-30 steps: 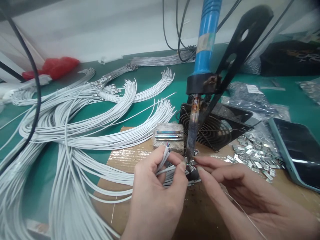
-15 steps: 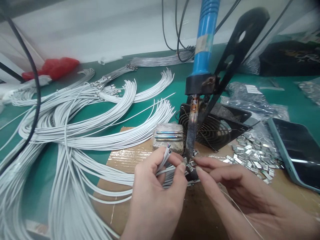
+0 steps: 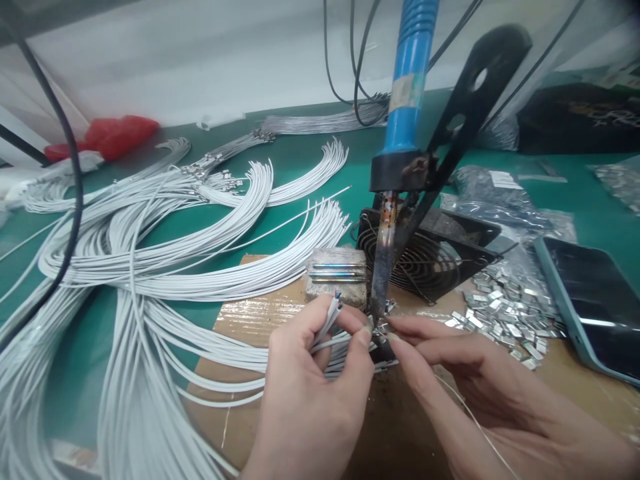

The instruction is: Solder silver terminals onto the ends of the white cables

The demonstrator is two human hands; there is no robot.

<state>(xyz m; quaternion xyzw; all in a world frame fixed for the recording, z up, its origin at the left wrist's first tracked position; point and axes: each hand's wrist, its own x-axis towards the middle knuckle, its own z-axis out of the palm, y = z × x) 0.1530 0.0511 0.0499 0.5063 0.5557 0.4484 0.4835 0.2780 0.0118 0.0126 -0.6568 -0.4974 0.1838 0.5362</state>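
My left hand (image 3: 317, 387) is closed around several white cables (image 3: 327, 320), whose stripped ends show coloured cores. Its thumb and forefinger pinch beside the tip of an upright soldering iron (image 3: 383, 267). Opposite, my right hand (image 3: 475, 373) is closed in a pinch near that tip. A thin strand of solder wire (image 3: 475, 423) trails from under it toward the lower right. Between the fingertips sits a small shiny metal connector (image 3: 384, 330), partly hidden by the fingers and the iron.
A black bracket (image 3: 475, 100) holds the iron. Behind it stands a fan with a round grille (image 3: 420, 260). Loose metal connector shells (image 3: 505, 313) lie beside a phone (image 3: 590, 300). Bundled white cables (image 3: 200, 260) spread across the left. A grey block (image 3: 337, 260) carries metal rods.
My right hand has shifted very slightly left, and the solder wire behind it has moved a little. The left hand and the iron look the same.
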